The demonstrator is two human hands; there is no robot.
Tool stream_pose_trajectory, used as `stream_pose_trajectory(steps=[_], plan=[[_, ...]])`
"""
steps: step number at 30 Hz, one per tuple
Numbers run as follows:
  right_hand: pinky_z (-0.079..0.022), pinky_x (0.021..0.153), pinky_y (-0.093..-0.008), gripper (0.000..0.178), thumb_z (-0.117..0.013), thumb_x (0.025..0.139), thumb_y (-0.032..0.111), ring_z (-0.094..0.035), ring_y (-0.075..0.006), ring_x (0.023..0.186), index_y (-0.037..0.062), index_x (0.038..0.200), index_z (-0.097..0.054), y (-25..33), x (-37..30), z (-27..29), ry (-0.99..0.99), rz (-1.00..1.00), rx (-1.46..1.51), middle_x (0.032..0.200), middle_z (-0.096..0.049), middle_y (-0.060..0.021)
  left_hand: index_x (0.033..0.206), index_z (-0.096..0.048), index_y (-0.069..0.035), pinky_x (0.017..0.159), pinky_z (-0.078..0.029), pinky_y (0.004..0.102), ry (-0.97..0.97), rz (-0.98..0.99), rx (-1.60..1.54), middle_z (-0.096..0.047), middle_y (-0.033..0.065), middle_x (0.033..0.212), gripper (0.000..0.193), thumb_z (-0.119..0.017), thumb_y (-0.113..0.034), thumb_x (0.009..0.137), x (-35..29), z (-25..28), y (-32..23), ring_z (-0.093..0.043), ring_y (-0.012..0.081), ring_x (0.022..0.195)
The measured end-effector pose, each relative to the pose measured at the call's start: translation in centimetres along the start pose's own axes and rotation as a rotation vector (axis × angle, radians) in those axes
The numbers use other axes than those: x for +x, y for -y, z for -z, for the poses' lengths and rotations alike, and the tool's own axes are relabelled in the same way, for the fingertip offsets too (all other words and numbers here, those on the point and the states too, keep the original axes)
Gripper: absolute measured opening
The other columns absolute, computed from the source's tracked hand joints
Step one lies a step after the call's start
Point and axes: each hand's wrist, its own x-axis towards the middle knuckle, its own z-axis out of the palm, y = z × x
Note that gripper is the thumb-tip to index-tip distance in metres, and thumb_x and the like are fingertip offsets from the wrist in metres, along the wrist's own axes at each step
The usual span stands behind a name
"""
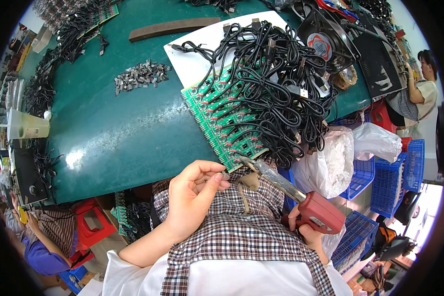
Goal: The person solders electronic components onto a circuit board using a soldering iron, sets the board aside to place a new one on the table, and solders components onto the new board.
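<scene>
My left hand (192, 195) is pinched closed at the near edge of the workbench, with a small metal part (225, 174) between thumb and fingertips. It is beside the lower corner of a green circuit board panel (213, 126). My right hand (308, 237) is wrapped round the handle of a red soldering gun (322, 213). The gun's long metal barrel points up and left, its tip near that same corner of the panel; whether it touches cannot be made out. Coiled black USB cables (269, 96) lie over the panel's right side, with short red wires showing along the board.
A heap of small metal parts (142, 76) lies on the green bench (108, 123), below a dark bar (174, 28). White sheeting (190, 64) lies under the panel. A black fan (323, 42) stands far right. Blue crates (389, 182) and plastic bags (330, 163) are at right. Other people sit either side.
</scene>
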Motion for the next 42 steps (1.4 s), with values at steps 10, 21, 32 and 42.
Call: stream_pose_trajectory(steps=[10, 21, 32, 42], plan=[[-0.043, 0.055, -0.0181, 0.061, -0.082, 0.062, 0.025, -0.055, -0.0086, 0.063, -0.0072, 0.104, -0.051, 0.5, 0.4, -0.1, 0.0, -0.069, -0.15, 0.083, -0.063, -0.0092, 0.095, -0.039, -0.001, 0.069, -0.05, 0.0237, -0.025, 0.019, -0.049, -0.057, 0.008, 0.082, 0.016, -0.05, 0.005, 0.085, 0.9, -0.6, 0.0, -0.059, 0.0121, 0.075], [-0.046, 0.062, -0.0196, 0.065, -0.08, 0.062, 0.022, -0.058, -0.0089, 0.068, -0.0069, 0.111, -0.05, 0.3, 0.3, 0.1, -0.015, -0.119, -0.21, 0.081, -0.063, -0.0063, 0.092, -0.038, -0.003, 0.067, -0.05, 0.0249, -0.07, -0.004, -0.068, -0.054, 0.0088, 0.08, 0.017, -0.049, 0.007, 0.084, 0.8, -1.0, 0.5, -0.058, 0.0137, 0.071], [-0.047, 0.064, -0.0214, 0.067, -0.079, 0.061, 0.023, -0.059, -0.0091, 0.067, -0.0061, 0.114, -0.051, -0.3, 0.5, 0.9, 0.024, -0.076, -0.391, 0.076, -0.063, -0.0035, 0.09, -0.038, -0.003, 0.067, -0.05, 0.0255, -0.052, -0.026, -0.063, -0.051, 0.0076, 0.081, 0.016, -0.047, 0.008, 0.083, 0.9, -1.1, 0.7, -0.056, 0.0122, 0.072], [-0.049, 0.067, -0.0244, 0.068, -0.08, 0.059, 0.029, -0.062, -0.0125, 0.071, -0.005, 0.111, -0.054, -0.5, 0.5, 1.5, 0.058, -0.027, -0.462, 0.081, -0.065, -0.0059, 0.09, -0.038, -0.003, 0.067, -0.05, 0.0254, -0.056, -0.037, -0.057, -0.052, 0.0076, 0.081, 0.015, -0.047, 0.008, 0.083, 0.9, -1.2, 0.8, -0.056, 0.0121, 0.071]])
